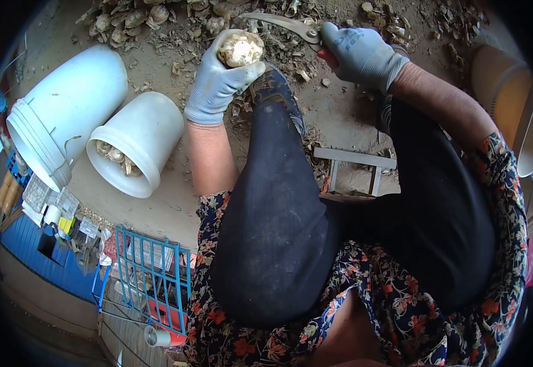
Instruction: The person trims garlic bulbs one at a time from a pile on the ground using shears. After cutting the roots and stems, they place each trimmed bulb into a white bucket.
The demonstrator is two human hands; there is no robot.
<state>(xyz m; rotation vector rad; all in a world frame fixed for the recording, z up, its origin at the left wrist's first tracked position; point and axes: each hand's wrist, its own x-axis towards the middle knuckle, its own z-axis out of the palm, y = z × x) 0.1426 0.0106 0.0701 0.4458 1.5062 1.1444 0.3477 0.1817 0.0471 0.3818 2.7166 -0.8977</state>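
Observation:
My left hand, in a grey work glove, is closed around a garlic bulb. The bulb is whitish with brown dirt, its pale side facing up. My right hand, gloved alike, grips a curved-blade cutter by its red handle. A pivot bolt joins blade and handle, and the blade points left, just above the bulb and apart from it. Fingers hide most of the handle. Beyond my left hand lies a heap of dirty garlic bulbs with dry skins.
Two white buckets lie tipped on the ground at left: a larger bucket and a smaller bucket with bulbs inside. A metal frame stands between my legs. Another bucket is at right. A blue rack stands lower left.

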